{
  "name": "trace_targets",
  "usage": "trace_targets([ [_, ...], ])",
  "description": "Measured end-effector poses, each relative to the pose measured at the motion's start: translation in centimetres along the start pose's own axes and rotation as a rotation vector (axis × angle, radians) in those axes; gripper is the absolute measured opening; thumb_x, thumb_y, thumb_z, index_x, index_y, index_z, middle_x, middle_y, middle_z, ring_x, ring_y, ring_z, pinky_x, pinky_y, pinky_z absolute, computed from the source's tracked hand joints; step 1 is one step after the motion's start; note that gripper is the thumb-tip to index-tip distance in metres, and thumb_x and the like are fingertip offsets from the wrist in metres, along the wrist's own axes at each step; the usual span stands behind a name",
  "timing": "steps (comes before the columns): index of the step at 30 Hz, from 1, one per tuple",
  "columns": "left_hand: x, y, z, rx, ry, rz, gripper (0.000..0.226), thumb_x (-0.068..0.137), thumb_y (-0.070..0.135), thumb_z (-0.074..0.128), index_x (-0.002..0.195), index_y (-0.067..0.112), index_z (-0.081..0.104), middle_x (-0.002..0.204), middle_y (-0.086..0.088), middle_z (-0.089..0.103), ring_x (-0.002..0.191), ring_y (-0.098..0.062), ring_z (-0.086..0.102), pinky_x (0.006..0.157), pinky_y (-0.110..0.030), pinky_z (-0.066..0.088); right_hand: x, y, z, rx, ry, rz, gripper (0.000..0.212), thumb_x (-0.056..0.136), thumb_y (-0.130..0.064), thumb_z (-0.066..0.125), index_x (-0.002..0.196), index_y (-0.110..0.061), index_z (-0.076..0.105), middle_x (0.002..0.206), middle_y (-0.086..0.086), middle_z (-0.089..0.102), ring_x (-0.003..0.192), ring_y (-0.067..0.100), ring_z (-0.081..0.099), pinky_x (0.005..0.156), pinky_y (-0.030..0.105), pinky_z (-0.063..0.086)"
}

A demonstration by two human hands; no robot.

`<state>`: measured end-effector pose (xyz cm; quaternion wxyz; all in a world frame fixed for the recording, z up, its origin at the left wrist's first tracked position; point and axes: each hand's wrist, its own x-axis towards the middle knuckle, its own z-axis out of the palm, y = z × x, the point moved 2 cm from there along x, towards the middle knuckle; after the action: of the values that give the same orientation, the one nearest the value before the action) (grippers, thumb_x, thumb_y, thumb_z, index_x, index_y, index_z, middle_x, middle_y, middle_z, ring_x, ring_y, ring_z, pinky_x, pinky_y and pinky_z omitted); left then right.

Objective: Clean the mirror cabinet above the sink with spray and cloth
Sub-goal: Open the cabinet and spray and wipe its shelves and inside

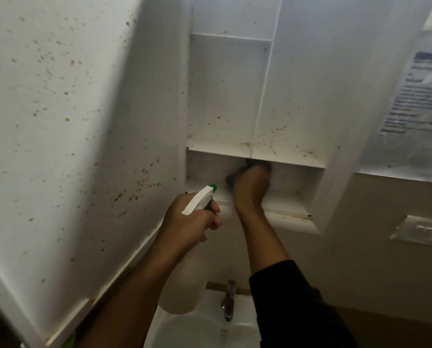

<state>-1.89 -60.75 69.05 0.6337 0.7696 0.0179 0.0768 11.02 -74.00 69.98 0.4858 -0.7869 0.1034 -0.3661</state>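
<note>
Inside the open white, brown-speckled mirror cabinet [260, 96] above the white ceramic sink [200, 330], wiping looks under way: the right hand [251, 187] presses a dark cloth [231, 180] into the bottom compartment, the left hand [192, 222] grips the white, green-nozzled spray bottle [184, 259], and the spotted shelves above likely need spraying next.

A single head-worn wide-angle view looks forward and upward from close range into the open cabinet [235, 96], with the sink [200, 330] at the bottom edge.
</note>
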Motion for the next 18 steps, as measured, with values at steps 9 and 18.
trace_targets([
  [9, -0.2, -0.6, 0.2, 0.037, 0.063, -0.023, 0.018, 0.083, 0.0, 0.06, 0.085, 0.015, 0.069, 0.071, 0.0, 0.074, 0.071, -0.011, 0.071, 0.065, -0.034, 0.053, -0.8, -0.3, 2.2, 0.022, -0.41, -0.246, 0.033, 0.088, -0.005, 0.065, 0.121, -0.008, 0.064, 0.119, 0.011, 0.065, 0.109, 0.025, 0.061, 0.089, 0.022, 0.046],
  [18, 0.2, -1.3, 1.7, 0.029, 0.02, -0.036, 0.018, 0.086, 0.0, 0.06, 0.086, 0.016, 0.07, 0.072, 0.001, 0.075, 0.075, -0.013, 0.072, 0.065, -0.035, 0.055, -1.4, 4.9, -7.2, -0.007, 0.132, 0.04, 0.034, 0.096, -0.01, 0.054, 0.128, -0.003, 0.046, 0.125, 0.013, 0.055, 0.114, 0.025, 0.056, 0.094, 0.026, 0.049],
])
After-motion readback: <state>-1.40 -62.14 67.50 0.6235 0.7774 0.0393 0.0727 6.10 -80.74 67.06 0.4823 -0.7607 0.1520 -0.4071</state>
